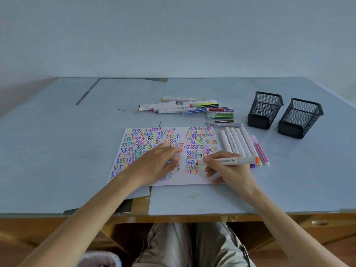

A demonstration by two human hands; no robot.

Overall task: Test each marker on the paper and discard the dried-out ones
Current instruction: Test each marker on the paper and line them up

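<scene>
Pale blue desk, bare wall behind: that is your setting, with the paper (192, 178) lying square in front of you, nearly filled with coloured squiggles. Your right hand (225, 170) pinches a white marker (229, 161) near its nib; the barrel runs almost level, nib pointing left and touching the paper at a short row of marks, orange cap end pointing right. The open space for the next stroke lies just left of the nib, toward your left hand (159, 162), which rests on the sheet with fingers loosely curled over something pale, probably the cap, though you cannot tell for sure. Your right wrist sits low on the sheet's near right corner, forearm angling in from the lower right. Beside the paper's right edge lies a row of markers (238, 141); a looser pile (185, 107) waits beyond the sheet. Two mesh pen cups (264, 110) stand well to the right.
</scene>
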